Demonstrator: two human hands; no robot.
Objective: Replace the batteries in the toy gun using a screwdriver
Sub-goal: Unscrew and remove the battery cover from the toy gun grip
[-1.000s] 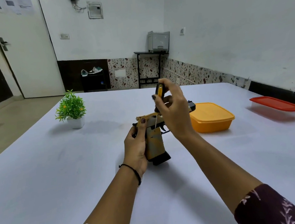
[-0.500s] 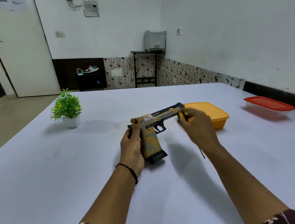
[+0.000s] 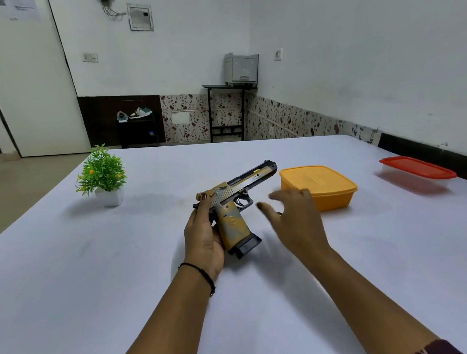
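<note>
The toy gun [image 3: 233,219] is tan and yellow with a dark slide and a black magazine base. It stands tilted at the middle of the white table [image 3: 80,275], muzzle pointing to the far right. My left hand [image 3: 202,237] grips its rear and handle from the left. My right hand [image 3: 296,219] hovers just right of the trigger guard, blurred, fingers spread and holding nothing. The screwdriver is not visible anywhere in view.
An orange lidded container [image 3: 322,187] sits just behind my right hand. A clear box with a red lid [image 3: 418,172] lies at the far right table edge. A small potted plant [image 3: 102,175] stands at the far left.
One second ago my right hand held the screwdriver upright over the gun, then carried it to the right. Now that hand is open and the screwdriver is out of sight. The left hand still holds the gun.
</note>
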